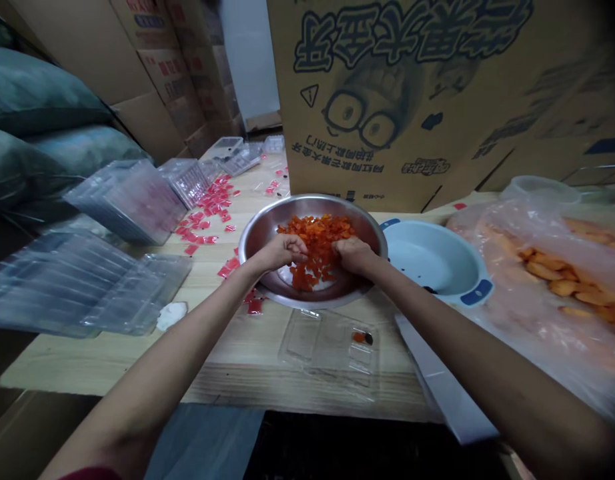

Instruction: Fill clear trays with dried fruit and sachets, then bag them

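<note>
A wide steel bowl stands mid-table with a heap of small orange pieces in it, like chopped dried fruit. Over the bowl's left side, my left hand is closed, its fingertips pinched together beside the heap; what they hold, if anything, is too small to name. At the heap's right edge my right hand is closed too, fingers curled against the orange pieces, their tips partly hidden. In front of the bowl lies a clear plastic tray with an orange piece and a dark piece in one compartment.
Right of the bowl is a light blue basin, then a plastic bag of orange slices. Stacked clear trays and scattered red packets occupy the left. A large cardboard box stands behind. Green sacks are far left.
</note>
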{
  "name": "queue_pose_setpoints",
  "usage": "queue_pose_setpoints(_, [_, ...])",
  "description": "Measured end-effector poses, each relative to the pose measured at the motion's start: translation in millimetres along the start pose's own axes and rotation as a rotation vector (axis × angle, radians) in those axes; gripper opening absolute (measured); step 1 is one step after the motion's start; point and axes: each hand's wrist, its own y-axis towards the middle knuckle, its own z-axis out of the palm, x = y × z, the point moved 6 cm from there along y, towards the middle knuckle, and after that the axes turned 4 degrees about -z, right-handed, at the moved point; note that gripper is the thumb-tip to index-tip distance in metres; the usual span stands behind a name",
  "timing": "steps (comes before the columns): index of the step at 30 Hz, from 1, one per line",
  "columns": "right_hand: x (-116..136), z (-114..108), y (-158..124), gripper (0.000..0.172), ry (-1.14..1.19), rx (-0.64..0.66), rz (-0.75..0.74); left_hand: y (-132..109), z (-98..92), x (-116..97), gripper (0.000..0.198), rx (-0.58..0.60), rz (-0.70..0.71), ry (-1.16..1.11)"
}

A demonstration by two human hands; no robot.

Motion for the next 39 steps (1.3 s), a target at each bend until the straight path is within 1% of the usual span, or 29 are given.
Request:
queue_pose_setpoints(2, [8.0, 3.8, 0.0, 0.021, 0.011, 0.032, -0.043, -10.2, -2.5, -1.4, 0.021, -0.009, 0.002, -0.13])
queue_pose_setpoints(3, [13.5, 4.9, -0.3, 0.022, 0.02, 0.034, -0.072, -15.7, -2.9, -1.8, 0.024, -0.011, -0.001, -0.203])
queue_pose_setpoints(6, [31.8, 8.6, 3.1, 0.03, 0.05, 0.025, -0.152, -31.5, -5.3, -1.7, 0.021, -0.065, -0.028, -0.369])
queue_pose_setpoints(10, [52.5, 18.8, 17.6, 0.035, 0.078, 0.065, -0.21, -52.7, -13.9, -3.9, 0.016, -0.245, -0.053, -0.457])
queue_pose_setpoints(12, [58.5, 21.7, 25.5, 0.036, 0.091, 0.079, -0.217, -64.1, -15.1, -8.0, 0.019, -0.273, -0.049, -0.475])
queue_pose_setpoints(13, [59.6, 22.5, 29.0, 0.033, 0.098, 0.087, -0.212, -70.1, -14.8, -10.5, 0.022, -0.275, -0.045, -0.482])
queue_pose_setpoints(17, [50.3, 24.4, 36.4, 0.008, 0.152, 0.151, -0.145, -94.9, -12.1, -17.9, 0.028, -0.295, -0.035, -0.542])
queue_pose_setpoints(21, [29.6, 26.4, 29.9, 0.016, 0.23, 0.19, -0.064, -115.0, -4.4, -21.3, 0.027, -0.306, -0.056, -0.593])
queue_pose_setpoints(24, [17.0, 26.0, 19.8, 0.016, 0.273, 0.172, -0.017, -123.4, 1.3, -23.9, 0.027, -0.324, -0.049, -0.612])
queue_pose_setpoints(26, [10.7, 22.5, 13.6, 0.018, 0.31, 0.127, 0.006, -125.8, 3.8, -24.4, 0.027, -0.342, -0.037, -0.608])
queue_pose_setpoints(29, [2.6, 10.5, 6.8, 0.022, 0.415, 0.008, 0.022, -127.0, 5.1, -22.5, 0.031, -0.361, -0.022, -0.606])
queue_pose_setpoints(32, [-2.9, -8.9, -3.3, 0.022, 0.555, -0.124, 0.012, -130.2, 6.1, -23.1, 0.033, -0.389, -0.005, -0.595])
queue_pose_setpoints(34, [-5.1, -24.9, -20.0, 0.02, 0.634, -0.22, 0.011, -136.5, 11.7, -30.2, 0.029, -0.436, 0.04, -0.52])
queue_pose_setpoints(36, [-5.2, -39.3, -49.9, 0.016, 0.693, -0.318, 0.01, -145.4, 28.9, -44.3, 0.019, -0.452, 0.13, -0.363])
queue_pose_setpoints(37, [-3.7, -45.2, -70.1, 0.016, 0.729, -0.382, -0.01, -150.1, 43.3, -52.9, 0.015, -0.434, 0.187, -0.256])
queue_pose_setpoints(39, [1.2, -50.1, -118.6, 0.018, 0.817, -0.527, -0.072, -158.1, 81.6, -68.3, 0.01, -0.362, 0.301, -0.01])
